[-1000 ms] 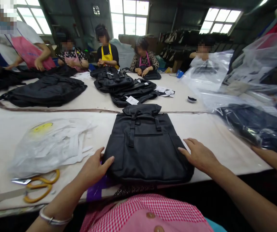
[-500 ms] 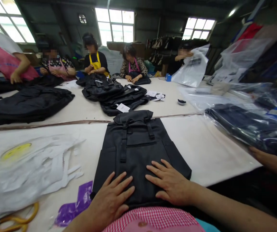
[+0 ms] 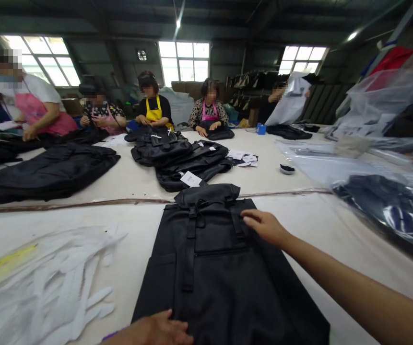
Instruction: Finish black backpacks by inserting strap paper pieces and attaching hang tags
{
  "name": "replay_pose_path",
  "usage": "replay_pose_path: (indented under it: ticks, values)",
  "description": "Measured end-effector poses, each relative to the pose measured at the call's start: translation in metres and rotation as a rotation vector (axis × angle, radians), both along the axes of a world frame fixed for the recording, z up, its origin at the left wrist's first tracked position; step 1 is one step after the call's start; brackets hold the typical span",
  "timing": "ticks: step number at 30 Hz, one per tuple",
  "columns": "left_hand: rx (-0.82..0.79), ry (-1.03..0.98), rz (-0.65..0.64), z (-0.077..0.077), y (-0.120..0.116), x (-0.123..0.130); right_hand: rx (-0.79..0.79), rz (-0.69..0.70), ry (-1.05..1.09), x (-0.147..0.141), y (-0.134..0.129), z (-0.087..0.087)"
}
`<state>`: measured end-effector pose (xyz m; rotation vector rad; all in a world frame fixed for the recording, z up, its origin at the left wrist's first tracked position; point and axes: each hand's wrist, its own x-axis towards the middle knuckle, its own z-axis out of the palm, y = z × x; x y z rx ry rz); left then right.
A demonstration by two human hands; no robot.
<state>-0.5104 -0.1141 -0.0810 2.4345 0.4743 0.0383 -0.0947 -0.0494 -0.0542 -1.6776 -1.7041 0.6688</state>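
Observation:
A black backpack (image 3: 224, 287) lies flat in front of me, its top flap pointing away. Two buckled straps run down its front above a zipped pocket. At the lower left edge of the bag, my left hand (image 3: 163, 329) rests with its fingers extended on the fabric, partly cut off by the frame. My right hand (image 3: 266, 227) is over the upper right of the bag, fingertips beside the right buckle strap (image 3: 238, 224). Its fingers reach out loosely, and nothing is visibly gripped.
Left of the bag lies a clear plastic bag with white scraps (image 3: 48, 282). Across the table are piled black bags (image 3: 181, 155) with white tags and a larger black bag (image 3: 48, 170). Plastic-wrapped goods (image 3: 389, 211) lie right. Several co-workers sit or stand opposite.
My right hand has moved from the lower front of the backpack up to its right strap. My left hand now sits lower in view, at the bag's left edge. The view has shifted.

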Motion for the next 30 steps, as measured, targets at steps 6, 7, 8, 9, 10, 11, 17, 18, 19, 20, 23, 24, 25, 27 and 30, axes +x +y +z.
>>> replay_pose_path:
  ticks: [6, 7, 8, 9, 10, 11, 17, 18, 19, 20, 23, 24, 25, 27, 30]
  values:
    - [0.01, -0.036, 0.594, 0.058, 0.127, 0.024, 0.078, -0.328, -0.009, 0.054, 0.142, -0.049]
    - [0.105, -0.042, 0.674, 0.053, 0.156, 0.029, 0.067, -0.292, -0.01, 0.058, 0.154, -0.057]
    - [0.196, -0.041, 0.749, 0.044, 0.184, 0.033, 0.054, -0.247, -0.011, 0.061, 0.163, -0.064]
    - [0.273, -0.032, 0.801, 0.031, 0.21, 0.037, 0.044, -0.202, -0.014, 0.062, 0.169, -0.071]
    - [0.325, -0.017, 0.828, 0.018, 0.234, 0.04, 0.039, -0.162, -0.019, 0.064, 0.174, -0.077]
    - [0.346, -0.003, 0.844, 0.004, 0.254, 0.044, 0.041, -0.132, -0.024, 0.065, 0.177, -0.082]
    - [0.311, 0.023, 0.858, -0.047, 0.315, 0.068, 0.119, -0.021, -0.054, 0.069, 0.202, -0.1]
    - [0.316, 0.03, 0.871, -0.05, 0.318, 0.071, 0.127, -0.011, -0.061, 0.068, 0.207, -0.102]
    - [0.326, 0.038, 0.89, -0.052, 0.32, 0.074, 0.133, -0.008, -0.071, 0.067, 0.211, -0.103]
    - [0.338, 0.047, 0.914, -0.054, 0.321, 0.076, 0.136, -0.011, -0.086, 0.065, 0.215, -0.105]
    - [0.38, 0.077, 0.999, -0.06, 0.319, 0.079, 0.136, -0.077, -0.154, 0.058, 0.218, -0.112]
    - [0.395, 0.088, 1.032, -0.061, 0.317, 0.079, 0.136, -0.117, -0.181, 0.056, 0.216, -0.114]
    - [0.408, 0.099, 1.066, -0.063, 0.315, 0.08, 0.134, -0.162, -0.206, 0.054, 0.214, -0.116]
    - [0.425, 0.116, 1.131, -0.065, 0.313, 0.081, 0.127, -0.246, -0.251, 0.051, 0.209, -0.118]
    - [0.418, 0.124, 1.198, -0.066, 0.315, 0.082, 0.094, -0.317, -0.3, 0.049, 0.204, -0.117]
